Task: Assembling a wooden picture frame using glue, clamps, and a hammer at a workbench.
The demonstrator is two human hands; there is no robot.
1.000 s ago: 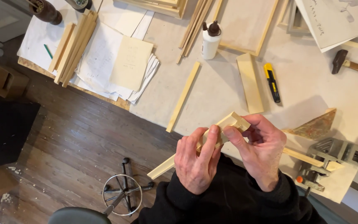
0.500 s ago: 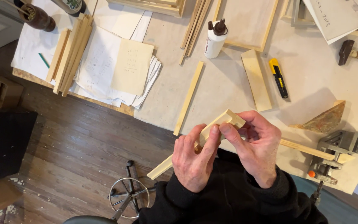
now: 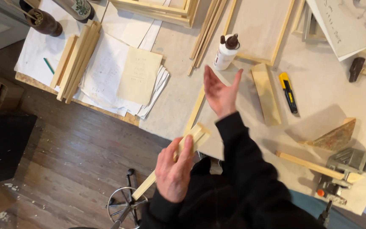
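One glue bottle is standing beyond the open, empty right hand; left hand is gripping a pale notched wood strip.

A woodworking workshop: wooden strips at ten o'clock on the surface, glue bottle at twelve, hammer and clamp rightward.

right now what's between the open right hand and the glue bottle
Nothing: in the head view only bare tabletop separates the right hand from the glue bottle.
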